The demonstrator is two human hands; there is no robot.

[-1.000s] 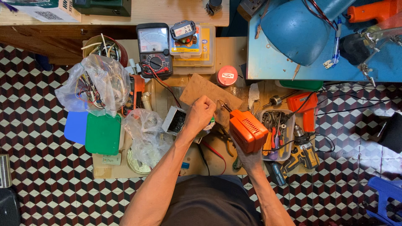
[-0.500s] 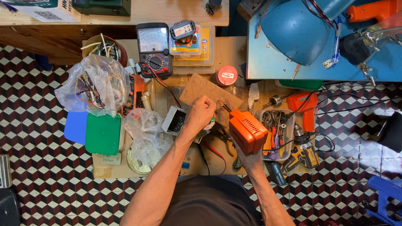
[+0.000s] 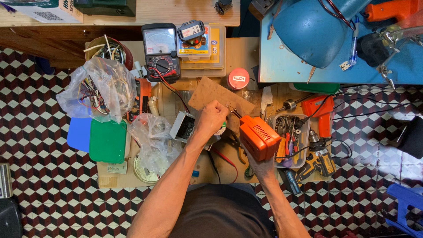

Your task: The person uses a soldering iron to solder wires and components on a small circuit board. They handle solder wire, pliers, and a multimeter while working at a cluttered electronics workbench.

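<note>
My right hand [image 3: 260,164] grips the handle of an orange soldering gun [image 3: 257,136], its thin tip pointing up-left toward my left hand. My left hand [image 3: 212,117] is closed into a fist over a small part, which is mostly hidden by the fingers, just in front of a brown cardboard sheet [image 3: 216,93]. A small grey box-like component [image 3: 183,126] sits right beside my left wrist. Red and black wires run under my forearms on the low wooden bench [image 3: 240,55].
An analog multimeter [image 3: 161,52] and a yellow parts box [image 3: 205,53] lie at the back. Clear plastic bags [image 3: 99,88] of wires and a green lid [image 3: 108,141] lie left. A tray of screwdrivers [image 3: 288,141], an orange drill [image 3: 321,112] and a blue lamp [image 3: 308,28] are right.
</note>
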